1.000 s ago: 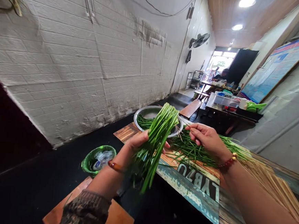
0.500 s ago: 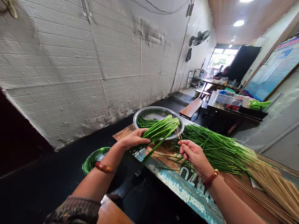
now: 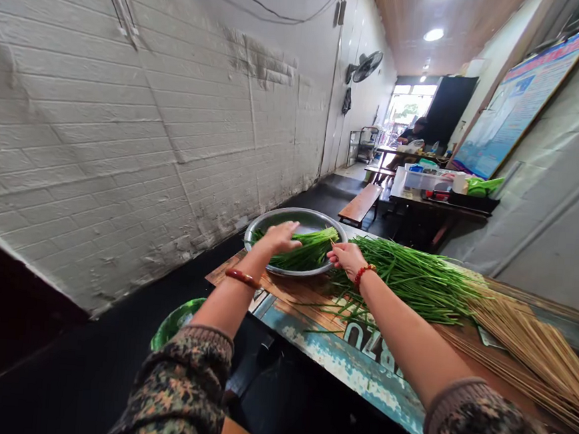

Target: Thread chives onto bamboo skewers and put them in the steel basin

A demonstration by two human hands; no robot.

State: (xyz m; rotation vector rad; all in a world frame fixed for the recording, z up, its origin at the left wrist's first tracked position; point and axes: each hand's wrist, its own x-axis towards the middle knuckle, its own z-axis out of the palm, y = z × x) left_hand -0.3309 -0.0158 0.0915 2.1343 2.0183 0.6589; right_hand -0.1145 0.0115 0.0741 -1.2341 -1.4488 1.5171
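A bunch of green chives (image 3: 312, 245) lies in the round metal basin (image 3: 255, 222), its pale cut ends pointing right. Over the bunch is my left hand (image 3: 284, 238), with fingers stretched out and the thumb apart. At the basin's right rim, my right hand (image 3: 348, 258) pinches thin bamboo skewers (image 3: 332, 246) at the chive ends; most of their length is hidden. To the right, a big heap of loose chives (image 3: 415, 280) covers part of the wooden board. Beyond it, many long bamboo skewers (image 3: 534, 350) lie in a spread pile.
The worktable (image 3: 320, 340) has a worn blue-green front edge. Below left stands a green-lined bin (image 3: 173, 325). A wooden bench (image 3: 361, 203) and a table with a plastic box (image 3: 427, 181) are farther back. A person (image 3: 412, 134) sits near the bright doorway.
My left hand has carried the chive bunch forward into the basin, and its fingers have loosened. My right hand moved forward and left to the rim, still pinching the skewers.
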